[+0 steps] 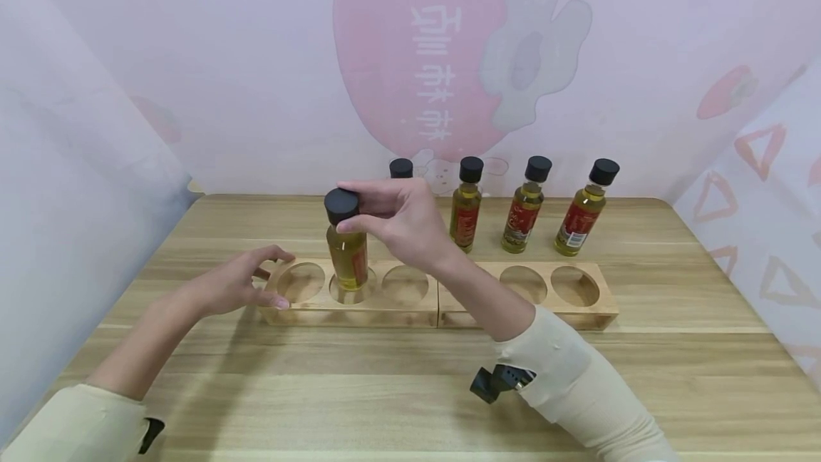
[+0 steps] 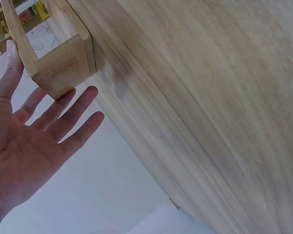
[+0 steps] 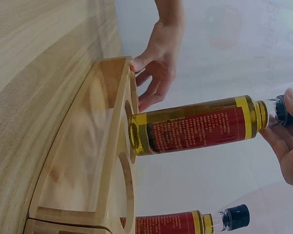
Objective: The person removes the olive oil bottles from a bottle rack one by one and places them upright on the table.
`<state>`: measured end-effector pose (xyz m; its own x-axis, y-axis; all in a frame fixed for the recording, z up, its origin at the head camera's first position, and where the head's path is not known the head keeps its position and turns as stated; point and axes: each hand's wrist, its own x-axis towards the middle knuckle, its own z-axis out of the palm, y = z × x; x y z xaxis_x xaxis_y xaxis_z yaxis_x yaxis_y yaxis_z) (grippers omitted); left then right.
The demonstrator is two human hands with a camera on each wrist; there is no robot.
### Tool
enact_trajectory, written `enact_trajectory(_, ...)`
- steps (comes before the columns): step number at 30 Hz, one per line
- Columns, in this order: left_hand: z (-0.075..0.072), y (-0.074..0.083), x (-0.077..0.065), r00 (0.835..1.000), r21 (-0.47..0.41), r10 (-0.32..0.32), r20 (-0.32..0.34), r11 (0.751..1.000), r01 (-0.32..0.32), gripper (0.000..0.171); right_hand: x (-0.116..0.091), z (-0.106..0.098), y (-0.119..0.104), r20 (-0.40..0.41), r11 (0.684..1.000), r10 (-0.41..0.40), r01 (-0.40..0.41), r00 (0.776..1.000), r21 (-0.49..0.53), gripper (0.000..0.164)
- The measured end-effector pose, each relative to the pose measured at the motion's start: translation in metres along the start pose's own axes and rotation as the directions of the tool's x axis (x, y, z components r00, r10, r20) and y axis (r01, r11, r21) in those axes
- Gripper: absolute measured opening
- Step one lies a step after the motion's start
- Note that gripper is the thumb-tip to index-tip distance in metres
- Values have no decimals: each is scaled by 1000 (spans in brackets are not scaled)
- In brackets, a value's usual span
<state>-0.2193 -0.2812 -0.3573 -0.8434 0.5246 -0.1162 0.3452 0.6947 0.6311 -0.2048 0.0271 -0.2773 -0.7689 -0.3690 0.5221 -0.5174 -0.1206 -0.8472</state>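
Observation:
My right hand [image 1: 410,223] pinches the black cap of an olive oil bottle [image 1: 347,259] between thumb and fingers. The bottle, golden with a red label, leans slightly, its base at the middle hole of the left wooden rack [image 1: 385,318]. In the right wrist view that bottle [image 3: 195,126] shows its printed label in full. My left hand [image 1: 237,285] grips the rack's left end, thumb at the front edge and fingers at the back. The left wrist view has the thumb [image 2: 12,63] against the rack's edge, with the other fingers spread by its end face.
A second wooden rack [image 1: 586,321] adjoins the first on the right, partly behind my right forearm. Behind the racks stand several similar bottles, among them one in the middle [image 1: 522,216] and one at the right [image 1: 580,219]. Printed cloth [image 1: 256,55] hangs behind the table.

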Motion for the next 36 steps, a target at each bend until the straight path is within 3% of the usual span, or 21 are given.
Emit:
enact_trajectory(19,0,-1,0,1000,-1,0,1,1000,0,75,7,-1,-1,-99,998,-35,40,994,43,44)
enact_trajectory(36,0,-2,0,1000,20,0,5,1000,0,75,16,3,26,-201,996,-84,84,976,-8,45)
